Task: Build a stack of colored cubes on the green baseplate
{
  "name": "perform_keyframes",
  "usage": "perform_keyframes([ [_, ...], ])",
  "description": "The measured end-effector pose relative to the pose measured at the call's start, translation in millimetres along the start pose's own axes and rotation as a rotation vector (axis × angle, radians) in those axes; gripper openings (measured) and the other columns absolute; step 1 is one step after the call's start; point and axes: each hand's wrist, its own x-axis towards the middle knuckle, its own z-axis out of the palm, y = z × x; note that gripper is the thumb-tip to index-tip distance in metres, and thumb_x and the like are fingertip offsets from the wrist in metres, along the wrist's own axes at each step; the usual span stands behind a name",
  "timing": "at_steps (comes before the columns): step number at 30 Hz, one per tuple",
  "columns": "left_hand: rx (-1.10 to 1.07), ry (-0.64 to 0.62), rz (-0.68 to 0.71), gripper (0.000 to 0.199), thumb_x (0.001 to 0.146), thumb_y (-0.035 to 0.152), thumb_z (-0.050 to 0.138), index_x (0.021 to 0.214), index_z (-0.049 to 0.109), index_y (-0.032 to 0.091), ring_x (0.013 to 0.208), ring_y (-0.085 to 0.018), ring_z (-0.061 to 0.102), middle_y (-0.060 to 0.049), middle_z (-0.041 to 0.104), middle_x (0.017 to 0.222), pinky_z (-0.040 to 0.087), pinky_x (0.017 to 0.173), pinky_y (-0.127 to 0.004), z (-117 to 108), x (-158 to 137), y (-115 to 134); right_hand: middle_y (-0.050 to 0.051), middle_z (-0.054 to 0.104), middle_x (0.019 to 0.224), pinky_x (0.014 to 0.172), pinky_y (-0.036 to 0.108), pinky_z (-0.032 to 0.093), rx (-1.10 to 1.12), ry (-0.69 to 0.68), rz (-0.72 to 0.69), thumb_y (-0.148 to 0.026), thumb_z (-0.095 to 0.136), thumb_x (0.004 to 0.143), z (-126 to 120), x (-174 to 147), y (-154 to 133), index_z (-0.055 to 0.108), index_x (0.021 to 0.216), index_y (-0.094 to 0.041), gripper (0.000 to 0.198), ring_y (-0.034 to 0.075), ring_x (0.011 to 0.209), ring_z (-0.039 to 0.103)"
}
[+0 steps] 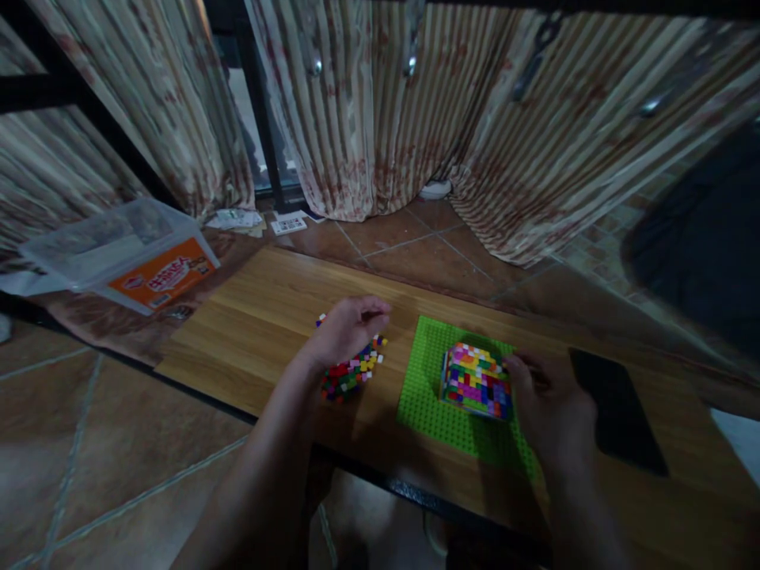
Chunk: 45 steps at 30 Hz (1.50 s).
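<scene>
A many-coloured block of small toy bricks (475, 380) stands on a green studded baseplate (424, 388). At its right edge is my right hand (552, 404), with bent, closed fingers whose tips meet or nearly meet the block. Whatever they hold is hidden and dark. To the left of the baseplate, my left hand (347, 331) is above a pile of loose small bricks (353, 376), partly covering it. Thumb and fingers of that hand come together at the tips, pointing right. Anything pinched there is too small to make out.
Both the baseplate and the pile rest on a wooden tabletop (249, 317). A dark flat rectangular object (621, 412) lies right of my right hand. Beyond the table's left end stands a clear plastic tub (131, 245) with an orange label. Striped curtains (380, 119) hang behind.
</scene>
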Motion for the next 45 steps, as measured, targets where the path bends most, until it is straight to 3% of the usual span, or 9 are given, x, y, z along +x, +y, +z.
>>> perform_keyframes([
  [2, -0.005, 0.026, 0.008, 0.015, 0.082, 0.022, 0.058, 0.089, 0.067, 0.013, 0.079, -0.014, 0.065, -0.005, 0.072, 0.086, 0.052, 0.073, -0.025, -2.7, -0.5, -0.3, 0.011, 0.069, 0.088, 0.064, 0.032, 0.047, 0.010, 0.136, -0.111, -0.048, 0.054, 0.087, -0.6, -6.6, -11.4, 0.070, 0.093, -0.016, 0.037, 0.021, 0.071, 0.063],
  [4, -0.011, 0.043, 0.010, 0.015, 0.082, 0.023, 0.058, 0.089, 0.067, 0.013, 0.076, -0.014, 0.064, -0.005, 0.071, 0.085, 0.051, 0.071, -0.025, -5.3, -1.3, -0.8, 0.008, 0.068, 0.087, 0.069, 0.033, 0.048, 0.094, 0.181, -0.216, -0.043, 0.055, 0.088, 3.3, -16.1, -27.0, 0.069, 0.090, -0.018, 0.029, 0.020, 0.074, 0.063],
  [8, -0.021, 0.051, 0.010, 0.018, 0.081, 0.025, 0.059, 0.092, 0.067, 0.012, 0.072, -0.014, 0.063, -0.004, 0.070, 0.082, 0.050, 0.067, -0.023, -9.2, -2.5, -2.2, 0.005, 0.069, 0.095, 0.084, 0.034, 0.048, 0.257, -0.053, -0.403, -0.031, 0.054, 0.090, 24.7, -37.5, -60.5, 0.068, 0.091, -0.023, 0.015, 0.020, 0.091, 0.064],
  [11, -0.029, 0.069, 0.007, 0.019, 0.081, 0.026, 0.059, 0.093, 0.066, 0.012, 0.072, -0.014, 0.063, -0.004, 0.070, 0.081, 0.049, 0.066, -0.023, -10.8, -2.9, -2.8, 0.003, 0.069, 0.093, 0.080, 0.029, 0.050, 0.305, -0.263, -0.522, -0.023, 0.049, 0.093, 45.6, -50.0, -78.3, 0.066, 0.095, -0.023, 0.017, 0.016, 0.087, 0.065],
  [15, -0.006, 0.068, -0.008, 0.019, 0.080, 0.026, 0.060, 0.091, 0.067, 0.013, 0.072, -0.014, 0.063, -0.004, 0.070, 0.081, 0.049, 0.066, -0.023, -12.2, -3.1, -3.8, 0.004, 0.067, 0.094, 0.077, 0.028, 0.049, 0.242, -0.418, -0.505, -0.019, 0.048, 0.092, 71.3, -57.3, -86.8, 0.066, 0.095, -0.023, 0.018, 0.017, 0.087, 0.063],
  [21, 0.037, 0.064, -0.028, 0.018, 0.080, 0.026, 0.059, 0.090, 0.067, 0.013, 0.072, -0.014, 0.063, -0.004, 0.070, 0.080, 0.050, 0.067, -0.024, -15.1, -5.2, -4.6, 0.003, 0.064, 0.095, 0.081, 0.030, 0.047, 0.183, -0.504, -0.507, -0.017, 0.050, 0.089, 95.6, -58.4, -85.4, 0.066, 0.091, -0.023, 0.017, 0.018, 0.090, 0.061],
  [28, 0.060, 0.068, -0.019, 0.016, 0.081, 0.024, 0.057, 0.087, 0.067, 0.014, 0.074, -0.014, 0.063, -0.003, 0.070, 0.079, 0.050, 0.068, -0.023, -19.8, -7.7, -5.0, 0.002, 0.065, 0.088, 0.074, 0.028, 0.045, 0.117, -0.498, -0.526, -0.019, 0.051, 0.089, 100.7, -59.9, -86.5, 0.067, 0.083, -0.024, 0.018, 0.017, 0.083, 0.061],
  [36, 0.130, 0.083, 0.004, 0.017, 0.081, 0.021, 0.053, 0.088, 0.067, 0.014, 0.069, -0.013, 0.062, -0.002, 0.069, 0.076, 0.049, 0.065, -0.022, -20.4, -7.9, -7.1, 0.005, 0.066, 0.091, 0.076, 0.030, 0.048, 0.114, -0.338, -0.469, -0.018, 0.047, 0.089, 104.0, -57.1, -86.1, 0.068, 0.087, -0.023, 0.022, 0.019, 0.085, 0.063],
  [45, 0.145, 0.099, -0.012, 0.019, 0.083, 0.020, 0.052, 0.091, 0.068, 0.014, 0.073, -0.014, 0.064, -0.003, 0.072, 0.082, 0.050, 0.068, -0.024, -22.7, -9.4, -6.9, 0.008, 0.062, 0.108, 0.087, 0.035, 0.052, 0.268, -0.508, -0.660, -0.022, 0.056, 0.086, 113.4, -83.4, -106.1, 0.070, 0.101, -0.023, 0.021, 0.021, 0.098, 0.061],
])
